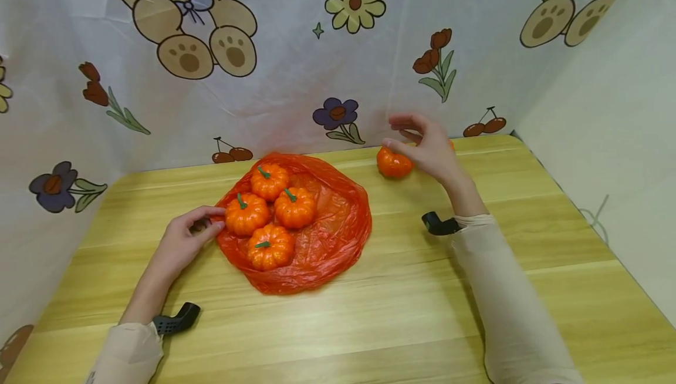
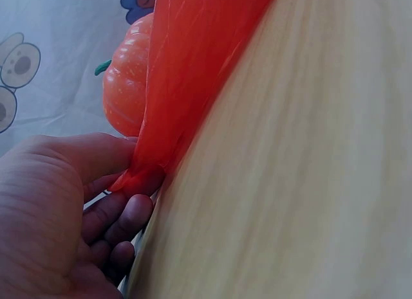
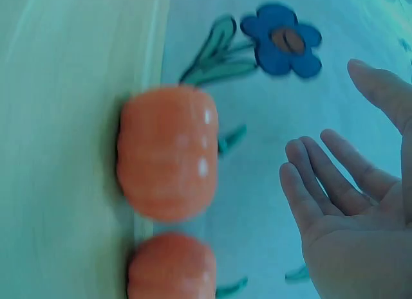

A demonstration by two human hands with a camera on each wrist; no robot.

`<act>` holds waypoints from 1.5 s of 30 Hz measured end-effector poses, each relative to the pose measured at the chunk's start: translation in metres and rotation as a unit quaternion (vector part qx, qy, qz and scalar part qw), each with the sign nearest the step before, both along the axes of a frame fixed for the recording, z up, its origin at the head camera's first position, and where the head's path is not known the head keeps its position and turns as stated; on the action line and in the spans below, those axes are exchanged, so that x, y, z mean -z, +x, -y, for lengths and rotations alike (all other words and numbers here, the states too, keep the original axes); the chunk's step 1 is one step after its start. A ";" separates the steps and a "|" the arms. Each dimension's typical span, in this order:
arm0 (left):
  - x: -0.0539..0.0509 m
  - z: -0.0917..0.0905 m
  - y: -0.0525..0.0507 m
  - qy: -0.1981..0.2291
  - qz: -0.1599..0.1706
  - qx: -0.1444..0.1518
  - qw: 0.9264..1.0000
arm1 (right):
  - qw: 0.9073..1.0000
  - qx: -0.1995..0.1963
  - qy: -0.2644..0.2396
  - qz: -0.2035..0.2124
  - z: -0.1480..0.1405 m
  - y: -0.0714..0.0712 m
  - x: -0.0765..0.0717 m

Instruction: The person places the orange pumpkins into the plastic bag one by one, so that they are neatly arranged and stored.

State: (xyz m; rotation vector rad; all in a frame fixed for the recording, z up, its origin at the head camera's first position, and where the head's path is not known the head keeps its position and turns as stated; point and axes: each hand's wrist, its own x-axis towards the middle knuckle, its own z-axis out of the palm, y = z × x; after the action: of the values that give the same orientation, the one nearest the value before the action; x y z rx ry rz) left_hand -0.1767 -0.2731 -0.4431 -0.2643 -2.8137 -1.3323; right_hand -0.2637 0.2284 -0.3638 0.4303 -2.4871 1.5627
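Note:
A red plastic bag (image 1: 333, 237) lies spread on the table with several small orange toy pumpkins (image 1: 270, 247) with green stems on it, grouped toward its left side. At the bag's left edge, my left hand (image 1: 192, 231) pinches the thin plastic between thumb and fingers; the left wrist view shows the gathered red film (image 2: 183, 87) in that grip. My right hand (image 1: 425, 146) hovers over another orange pumpkin (image 1: 393, 162) near the table's back edge, its fingers extended and holding nothing. Two pumpkins stand side by side in the right wrist view, the fuller one (image 3: 168, 154) apart from the hand.
A white cloth (image 1: 285, 78) printed with bears and flowers hangs behind the wooden table (image 1: 391, 313). On the right rises a pale wall (image 1: 607, 137). Beside each wrist sits a black device, one left (image 1: 179, 319) and one right (image 1: 439, 224).

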 end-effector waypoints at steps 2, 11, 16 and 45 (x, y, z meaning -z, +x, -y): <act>0.001 0.000 0.000 0.001 -0.001 0.000 1.000 | 1.000 0.018 -0.005 -0.007 -0.011 0.000 -0.002; 0.004 -0.002 0.003 0.007 -0.008 -0.001 1.000 | 0.997 0.080 0.003 -0.014 -0.060 0.003 -0.001; 0.005 0.002 0.003 0.001 -0.018 -0.002 1.000 | 0.994 0.104 0.025 -0.002 -0.072 -0.001 0.001; -0.001 0.001 0.000 -0.001 -0.014 0.005 1.000 | 0.982 0.096 0.105 0.128 -0.082 -0.004 0.035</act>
State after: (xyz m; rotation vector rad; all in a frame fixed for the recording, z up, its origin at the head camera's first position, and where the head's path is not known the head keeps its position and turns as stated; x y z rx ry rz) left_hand -0.1770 -0.2744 -0.4423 -0.2956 -2.7945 -1.3179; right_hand -0.2678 0.3105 -0.3987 0.0129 -2.8022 1.3617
